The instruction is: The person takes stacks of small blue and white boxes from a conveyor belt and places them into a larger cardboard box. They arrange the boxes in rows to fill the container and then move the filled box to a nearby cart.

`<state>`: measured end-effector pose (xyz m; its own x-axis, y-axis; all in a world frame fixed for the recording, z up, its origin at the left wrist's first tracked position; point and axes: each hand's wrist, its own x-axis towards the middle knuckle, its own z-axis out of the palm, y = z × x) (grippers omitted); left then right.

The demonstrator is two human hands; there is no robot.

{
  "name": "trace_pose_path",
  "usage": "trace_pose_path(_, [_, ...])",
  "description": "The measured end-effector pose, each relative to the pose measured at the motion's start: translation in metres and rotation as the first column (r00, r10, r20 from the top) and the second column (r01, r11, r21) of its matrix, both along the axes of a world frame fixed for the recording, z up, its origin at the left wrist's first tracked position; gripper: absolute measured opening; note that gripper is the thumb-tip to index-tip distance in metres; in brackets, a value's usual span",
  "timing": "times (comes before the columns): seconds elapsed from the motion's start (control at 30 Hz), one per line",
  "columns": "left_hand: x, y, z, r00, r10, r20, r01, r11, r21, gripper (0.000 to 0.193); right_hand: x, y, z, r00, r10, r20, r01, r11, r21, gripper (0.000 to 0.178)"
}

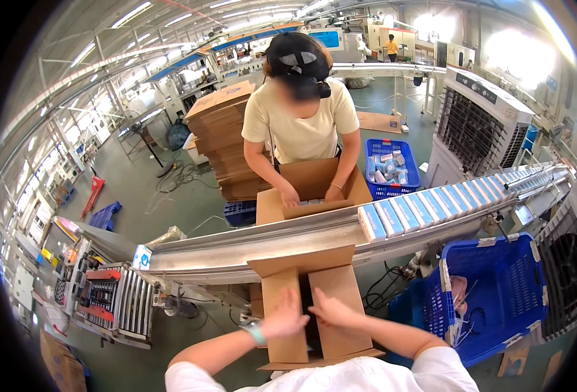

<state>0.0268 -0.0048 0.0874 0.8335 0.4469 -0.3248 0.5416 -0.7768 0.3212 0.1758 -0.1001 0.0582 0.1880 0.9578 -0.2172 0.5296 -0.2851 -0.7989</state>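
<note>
A brown cardboard carton stands right in front of me, on the near side of the conveyor. Its two side flaps lean inward, leaving a dark gap between them, while the far and near end flaps stick outward. My left hand, with a pale band at the wrist, lies over the left flap, fingers stretched forward. Over the right flap, close to the gap, is my right hand, some fingers extended and holding nothing I can see. The carton's contents are mostly hidden.
A conveyor crosses ahead, carrying a row of blue-and-white packs at right. Opposite, a person reaches into another carton. A blue basket stands right; stacked cardboard rises behind; a roller section is left.
</note>
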Motion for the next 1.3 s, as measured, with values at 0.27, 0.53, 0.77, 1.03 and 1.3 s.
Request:
trace_pose_path(0.27, [0.023,-0.026,-0.071,0.915,-0.397,-0.075,0.404,0.884,0.234,0.077,0.053,0.049,0.067,0.674,-0.536,0.508,-0.182,0.547,0.817,0.042])
trace_pose_path(0.53, [-0.034,-0.018,0.021,0.635,-0.766,-0.099,0.76,0.642,-0.099,0.042,0.055,-0.024,-0.026,0.646,0.066,0.761,-0.514,0.774,0.369,0.038])
trace_pose_path(0.77, [-0.061,0.08,-0.052,0.97,-0.104,0.219,0.02,0.935,0.353,0.049,0.108,0.036,-0.025,0.343,-0.115,-0.932,0.752,0.628,0.199,0.028])
trace_pose_path(1.03, [-0.27,0.147,-0.118,0.657,0.714,0.243,-0.652,0.699,-0.293,0.057,-0.01,-0.025,-0.207,0.668,-0.603,-0.437,0.397,0.784,-0.477,0.082])
trace_pose_path(1.3, [-0.144,0.121,-0.104,0.676,0.686,0.267,-0.485,0.688,-0.541,0.055,0.012,-0.01,0.041,0.632,0.21,-0.746,0.071,0.943,0.326,0.044])
